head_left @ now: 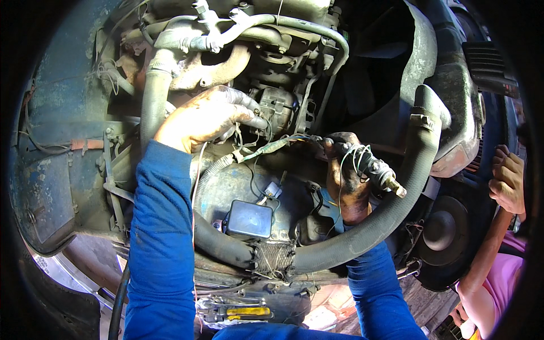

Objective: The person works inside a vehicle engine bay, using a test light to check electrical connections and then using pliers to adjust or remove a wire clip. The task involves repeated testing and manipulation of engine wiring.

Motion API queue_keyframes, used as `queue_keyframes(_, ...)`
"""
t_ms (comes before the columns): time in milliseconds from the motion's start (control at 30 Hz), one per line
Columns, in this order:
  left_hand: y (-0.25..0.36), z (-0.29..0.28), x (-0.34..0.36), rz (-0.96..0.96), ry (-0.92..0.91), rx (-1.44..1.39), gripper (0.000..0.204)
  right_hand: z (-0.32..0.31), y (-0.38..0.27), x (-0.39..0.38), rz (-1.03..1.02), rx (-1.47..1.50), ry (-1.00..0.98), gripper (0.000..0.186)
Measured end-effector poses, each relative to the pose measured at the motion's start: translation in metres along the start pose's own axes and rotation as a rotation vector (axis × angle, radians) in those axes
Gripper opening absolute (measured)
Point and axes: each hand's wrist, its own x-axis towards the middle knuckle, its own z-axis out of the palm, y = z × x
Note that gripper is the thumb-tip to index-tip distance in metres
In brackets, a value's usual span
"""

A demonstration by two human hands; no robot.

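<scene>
Engine bay (62, 161), worn blue at far left, brightly lit towards the centre. Step in hand, by judgement: handling of wiring beside the engine. Left hand (207, 119): bent at the wrist, fingertips gathered close to a rounded metal unit (277, 107); whether pinching a wire there, cannot tell. Wiring harness (271, 147): strung between both hands, running from a corrugated sleeve (212, 173) to the right hand (343, 175). Right hand: grimy, curled, closed on the harness end, just beside a wire-wrapped metal fitting (378, 169). Probably called for at the next move: support the harness with the right hand, pick out single wires with the left, avoid straining the taped section.

Count, left to right: one pale upright hose (153, 102); one corrugated sleeve; at least one yellow-handled tool (248, 311), low down; one black square box (249, 219), below the harness; one white connector (273, 190), near the box; one rounded metal unit; one harness, wires too fine to count; one thick dark hose (362, 241), curving below the hands in view; one metal fitting; one co-worker's raised hand (506, 178), well apart at far right.
</scene>
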Motion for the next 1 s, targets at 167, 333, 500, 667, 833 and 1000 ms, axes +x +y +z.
queue_keyframes(167,0.004,0.002,0.001,-0.006,0.015,0.121,0.027,0.0,0.0,0.002,0.002,0.006,0.002,0.014)
queue_keyframes(333,-0.003,-0.005,0.003,0.024,-0.016,0.278,0.025,0.0,0.0,0.002,0.004,0.001,0.0,0.014)
queue_keyframes(500,-0.021,-0.008,0.011,0.044,0.005,0.014,0.023,0.003,0.0,0.002,0.006,0.0,0.0,0.014)
queue_keyframes(667,-0.018,-0.007,0.007,0.071,0.002,0.111,0.026,0.002,0.0,0.002,0.01,-0.007,-0.002,0.013)
queue_keyframes(833,-0.007,-0.002,0.003,-0.001,0.074,0.249,0.026,0.001,-0.001,0.002,0.018,-0.005,-0.003,0.013)
queue_keyframes(1000,-0.006,-0.003,0.004,0.033,0.058,0.274,0.025,0.001,-0.001,0.005,0.035,0.002,-0.003,0.012)
